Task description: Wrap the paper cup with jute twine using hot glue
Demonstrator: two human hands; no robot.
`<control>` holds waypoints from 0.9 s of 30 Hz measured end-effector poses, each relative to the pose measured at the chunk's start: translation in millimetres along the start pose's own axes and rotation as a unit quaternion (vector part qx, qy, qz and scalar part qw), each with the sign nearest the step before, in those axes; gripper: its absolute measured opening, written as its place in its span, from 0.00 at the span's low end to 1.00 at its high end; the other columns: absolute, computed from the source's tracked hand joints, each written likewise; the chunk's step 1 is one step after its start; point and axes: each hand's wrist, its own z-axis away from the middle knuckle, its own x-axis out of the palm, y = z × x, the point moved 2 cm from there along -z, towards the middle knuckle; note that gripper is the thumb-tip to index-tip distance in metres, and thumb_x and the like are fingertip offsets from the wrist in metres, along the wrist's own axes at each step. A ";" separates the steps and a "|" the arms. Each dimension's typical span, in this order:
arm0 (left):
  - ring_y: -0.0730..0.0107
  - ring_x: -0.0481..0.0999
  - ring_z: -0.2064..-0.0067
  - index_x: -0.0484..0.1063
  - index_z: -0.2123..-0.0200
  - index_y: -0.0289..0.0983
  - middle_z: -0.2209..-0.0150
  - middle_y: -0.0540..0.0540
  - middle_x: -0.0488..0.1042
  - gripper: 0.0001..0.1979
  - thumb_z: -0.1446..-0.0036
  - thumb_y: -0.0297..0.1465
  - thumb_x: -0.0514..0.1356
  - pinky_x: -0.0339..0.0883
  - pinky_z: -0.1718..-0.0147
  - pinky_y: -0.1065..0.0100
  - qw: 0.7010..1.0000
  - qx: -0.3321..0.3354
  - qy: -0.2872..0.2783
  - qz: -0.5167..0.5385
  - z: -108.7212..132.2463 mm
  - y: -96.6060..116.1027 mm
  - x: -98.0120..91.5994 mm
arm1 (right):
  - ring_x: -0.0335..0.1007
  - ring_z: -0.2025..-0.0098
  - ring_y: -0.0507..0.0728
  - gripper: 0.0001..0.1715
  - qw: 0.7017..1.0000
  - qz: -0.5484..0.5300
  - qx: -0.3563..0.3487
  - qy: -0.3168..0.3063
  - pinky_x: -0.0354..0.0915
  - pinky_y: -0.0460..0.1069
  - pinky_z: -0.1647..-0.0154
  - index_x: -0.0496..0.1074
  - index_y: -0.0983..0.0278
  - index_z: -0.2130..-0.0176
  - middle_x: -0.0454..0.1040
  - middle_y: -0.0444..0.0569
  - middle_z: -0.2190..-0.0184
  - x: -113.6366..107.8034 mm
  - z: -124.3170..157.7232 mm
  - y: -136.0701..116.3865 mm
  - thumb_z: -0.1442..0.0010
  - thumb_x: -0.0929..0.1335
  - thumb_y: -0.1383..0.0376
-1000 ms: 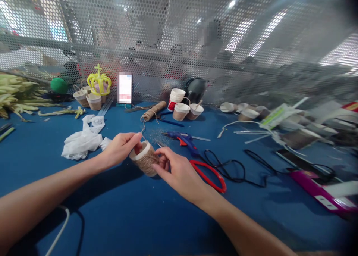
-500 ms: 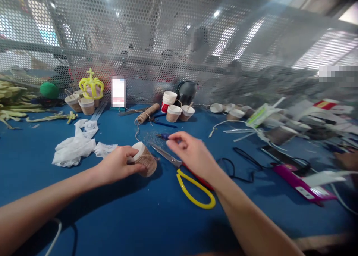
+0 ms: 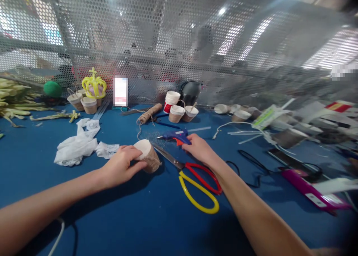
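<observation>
My left hand (image 3: 123, 162) grips a small paper cup (image 3: 151, 159) wrapped in brown burlap, tilted with its white opening toward the upper left. Twine runs from the cup back to a twine roll (image 3: 149, 113). Around the handle of a blue glue gun (image 3: 179, 135) with an orange trigger, my right hand (image 3: 197, 147) is closed; the nozzle points left and a clear glue stick sticks out behind. Large scissors (image 3: 192, 181) with one red and one yellow handle lie on the table between my hands, blades partly apart and pointing at the cup.
Crumpled white lace (image 3: 75, 147) lies left of the cup. Wrapped cups (image 3: 176, 114) and a yellow crown (image 3: 94, 85) stand along the perforated metal screen (image 3: 151, 43). A lit phone screen (image 3: 121, 91) leans there. At right are a purple power strip (image 3: 313, 189), cables and clear sticks.
My right hand has moved slightly right and back, and now holds the glue gun, which it largely covered before. The cup has turned a little in my left hand.
</observation>
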 end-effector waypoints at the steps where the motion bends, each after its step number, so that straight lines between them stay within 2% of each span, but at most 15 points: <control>1: 0.66 0.68 0.68 0.67 0.74 0.34 0.73 0.45 0.71 0.12 0.43 0.34 0.50 0.58 0.67 0.67 1.000 -0.003 0.001 0.003 -0.1 -0.4 -0.3 | 0.70 0.73 0.55 0.11 1.000 -0.023 -0.001 0.008 0.65 0.49 0.73 0.65 0.67 0.64 0.73 0.50 0.75 -4.5 2.7 -4.2 0.52 0.66 0.68; 3: 0.66 0.68 0.68 0.67 0.74 0.34 0.73 0.45 0.71 0.12 0.43 0.34 0.50 0.58 0.67 0.67 1.000 -0.006 0.001 0.009 -0.4 -1.2 -0.8 | 0.70 0.70 0.53 0.13 0.996 -0.087 -0.012 0.016 0.66 0.47 0.71 0.63 0.66 0.60 0.73 0.50 0.70 -14.9 10.0 -14.5 0.48 0.64 0.66; 4: 0.66 0.68 0.68 0.67 0.74 0.34 0.73 0.45 0.71 0.12 0.43 0.34 0.50 0.58 0.67 0.67 1.000 -0.007 0.001 0.011 -0.5 -1.7 -0.9 | 0.70 0.71 0.52 0.11 0.991 -0.131 -0.019 0.008 0.66 0.46 0.72 0.63 0.65 0.62 0.72 0.48 0.71 -19.6 14.8 -20.1 0.47 0.64 0.63; 6: 0.67 0.68 0.68 0.67 0.73 0.34 0.73 0.45 0.71 0.13 0.43 0.34 0.50 0.57 0.67 0.67 1.000 -0.010 -0.002 0.013 -0.8 -2.3 -0.7 | 0.66 0.78 0.50 0.10 0.956 -0.288 -0.015 -0.058 0.64 0.46 0.76 0.65 0.65 0.71 0.69 0.45 0.79 -25.0 26.3 -30.7 0.48 0.65 0.60; 8: 0.67 0.68 0.68 0.67 0.74 0.34 0.73 0.46 0.70 0.13 0.43 0.35 0.49 0.57 0.67 0.67 1.000 -0.014 -0.003 0.011 -1.1 -2.9 -0.3 | 0.61 0.82 0.48 0.14 0.932 -0.344 -0.026 -0.113 0.61 0.44 0.81 0.65 0.65 0.78 0.66 0.43 0.83 -26.2 40.1 -40.3 0.49 0.66 0.58; 10: 0.68 0.67 0.69 0.67 0.74 0.34 0.74 0.46 0.70 0.14 0.43 0.35 0.49 0.57 0.68 0.68 1.000 -0.020 -0.002 0.014 -1.3 -3.5 0.2 | 0.60 0.83 0.48 0.16 0.934 -0.333 -0.052 -0.123 0.59 0.44 0.82 0.66 0.66 0.80 0.65 0.43 0.84 -24.1 54.0 -47.1 0.48 0.66 0.58; 14: 0.70 0.66 0.71 0.66 0.74 0.33 0.75 0.47 0.68 0.15 0.43 0.37 0.49 0.58 0.71 0.70 0.998 -0.038 0.006 0.046 -1.2 -6.2 1.5 | 0.60 0.84 0.49 0.13 0.958 -0.249 -0.107 -0.094 0.60 0.44 0.83 0.72 0.66 0.70 0.63 0.41 0.87 -14.2 75.5 -52.0 0.46 0.64 0.58; 19: 0.71 0.65 0.72 0.67 0.74 0.33 0.75 0.48 0.68 0.16 0.44 0.39 0.49 0.58 0.72 0.71 0.995 -0.064 0.014 0.070 -0.5 -9.2 2.5 | 0.64 0.85 0.52 0.13 0.978 -0.151 -0.133 -0.060 0.64 0.47 0.80 0.71 0.63 0.75 0.66 0.42 0.88 -6.2 83.4 -47.6 0.47 0.64 0.58; 23: 0.71 0.65 0.73 0.67 0.75 0.33 0.76 0.47 0.68 0.16 0.44 0.39 0.50 0.58 0.73 0.70 0.994 -0.074 0.017 0.078 -1.0 -8.5 2.3 | 0.71 0.75 0.59 0.11 0.978 -0.072 -0.196 -0.020 0.67 0.54 0.67 0.71 0.61 0.76 0.72 0.47 0.81 -2.6 82.6 -44.1 0.48 0.64 0.59; 27: 0.72 0.64 0.74 0.66 0.76 0.33 0.76 0.48 0.67 0.17 0.44 0.39 0.49 0.56 0.75 0.71 0.995 -0.072 0.017 0.068 -1.2 -7.8 2.8 | 0.72 0.70 0.60 0.11 0.976 -0.045 -0.215 0.005 0.67 0.55 0.66 0.72 0.61 0.70 0.75 0.50 0.74 0.8 80.9 -39.0 0.47 0.63 0.59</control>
